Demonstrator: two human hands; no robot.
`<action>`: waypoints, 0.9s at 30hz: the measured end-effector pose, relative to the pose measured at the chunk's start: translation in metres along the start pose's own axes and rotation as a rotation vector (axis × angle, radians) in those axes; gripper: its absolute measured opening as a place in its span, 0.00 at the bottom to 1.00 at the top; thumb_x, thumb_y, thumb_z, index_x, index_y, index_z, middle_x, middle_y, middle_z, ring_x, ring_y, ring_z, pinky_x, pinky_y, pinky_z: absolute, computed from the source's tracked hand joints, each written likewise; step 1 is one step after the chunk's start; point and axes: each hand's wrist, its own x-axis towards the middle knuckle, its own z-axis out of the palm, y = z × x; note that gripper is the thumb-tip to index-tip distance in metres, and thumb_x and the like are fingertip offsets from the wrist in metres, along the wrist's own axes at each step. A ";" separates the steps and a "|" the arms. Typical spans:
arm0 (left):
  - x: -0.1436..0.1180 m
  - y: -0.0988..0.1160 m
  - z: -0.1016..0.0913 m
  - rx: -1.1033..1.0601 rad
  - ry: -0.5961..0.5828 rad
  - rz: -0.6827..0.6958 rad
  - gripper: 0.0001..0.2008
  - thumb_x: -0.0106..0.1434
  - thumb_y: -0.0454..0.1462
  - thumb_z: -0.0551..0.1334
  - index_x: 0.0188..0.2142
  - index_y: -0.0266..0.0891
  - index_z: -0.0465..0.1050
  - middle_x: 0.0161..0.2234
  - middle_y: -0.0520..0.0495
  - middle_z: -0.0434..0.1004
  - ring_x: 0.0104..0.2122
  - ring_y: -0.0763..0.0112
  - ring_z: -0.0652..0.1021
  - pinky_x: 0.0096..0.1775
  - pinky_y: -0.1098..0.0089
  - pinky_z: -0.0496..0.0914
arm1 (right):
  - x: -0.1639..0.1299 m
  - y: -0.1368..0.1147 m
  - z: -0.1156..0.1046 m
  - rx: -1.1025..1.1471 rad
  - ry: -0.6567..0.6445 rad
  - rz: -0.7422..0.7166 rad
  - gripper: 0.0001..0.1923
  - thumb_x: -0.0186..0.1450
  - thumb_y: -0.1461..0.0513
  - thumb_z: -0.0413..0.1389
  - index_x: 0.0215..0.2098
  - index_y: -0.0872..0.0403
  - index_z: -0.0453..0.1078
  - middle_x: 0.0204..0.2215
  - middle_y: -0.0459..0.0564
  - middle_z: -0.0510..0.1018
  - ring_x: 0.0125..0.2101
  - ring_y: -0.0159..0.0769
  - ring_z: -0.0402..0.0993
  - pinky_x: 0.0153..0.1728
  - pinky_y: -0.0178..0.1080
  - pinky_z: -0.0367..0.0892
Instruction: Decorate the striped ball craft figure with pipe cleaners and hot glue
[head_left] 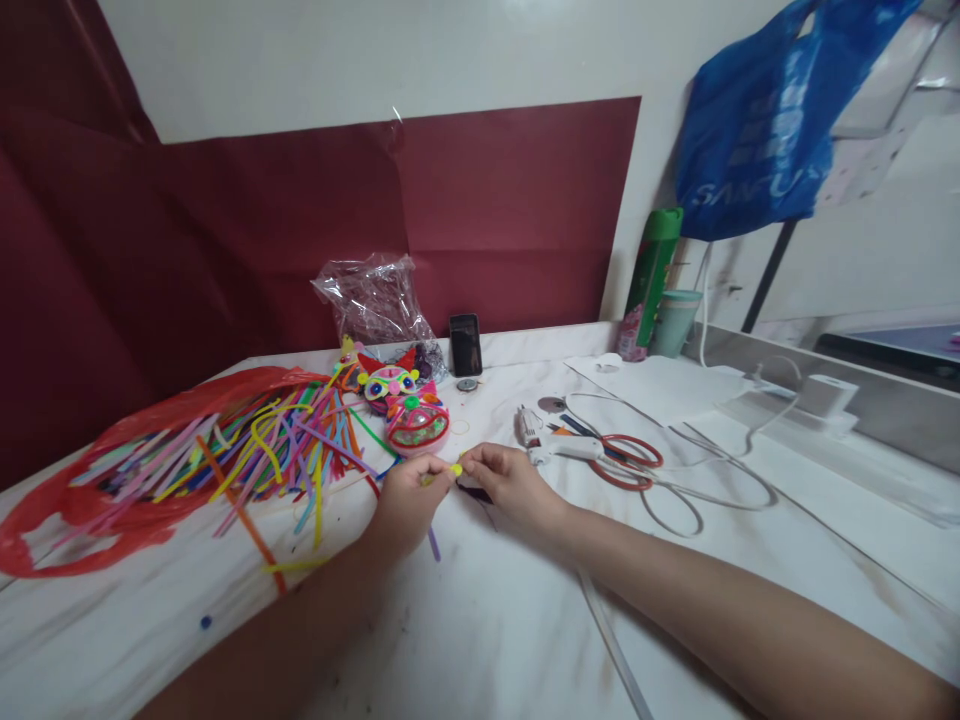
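Between both hands, at the middle of the table, is a small yellow coil [456, 469], apparently of pipe cleaner. My left hand [409, 500] pinches it from the left, fingers closed. From the right, the fingertips of my right hand [514, 485] close on its other side. Just behind the hands stands a colourful pipe-cleaner figure [415, 420] with round eyes, a pink body and a green part at its middle. Under my right hand lies a dark thing [474, 490], mostly covered, that I cannot make out.
Many pipe cleaners [262, 440] lie on a red plastic bag [45, 520] at left. On the right are a white glue gun [566, 445], red-handled scissors [634, 450] and loose cables [690, 500]. A phone [466, 345], a green spray can [651, 285] and a cup [676, 322] stand behind.
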 end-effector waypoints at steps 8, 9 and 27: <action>0.002 -0.004 -0.008 0.374 -0.098 0.483 0.09 0.54 0.32 0.54 0.21 0.38 0.70 0.23 0.50 0.69 0.26 0.73 0.71 0.28 0.75 0.62 | -0.001 -0.009 -0.011 -0.646 -0.093 -0.438 0.05 0.59 0.70 0.54 0.27 0.56 0.70 0.26 0.50 0.74 0.31 0.36 0.68 0.36 0.37 0.61; 0.002 -0.004 -0.008 0.390 -0.104 0.509 0.09 0.54 0.32 0.54 0.22 0.38 0.70 0.23 0.50 0.69 0.26 0.73 0.71 0.28 0.74 0.63 | -0.001 -0.009 -0.012 -0.713 -0.106 -0.487 0.05 0.59 0.70 0.53 0.27 0.56 0.69 0.25 0.50 0.74 0.31 0.36 0.67 0.36 0.38 0.60; -0.008 0.005 0.003 0.179 0.151 0.316 0.06 0.55 0.37 0.58 0.24 0.39 0.70 0.25 0.51 0.71 0.27 0.72 0.72 0.29 0.75 0.65 | -0.008 -0.013 0.002 -0.165 0.067 -0.142 0.09 0.60 0.59 0.52 0.24 0.54 0.65 0.19 0.42 0.67 0.22 0.29 0.62 0.24 0.32 0.58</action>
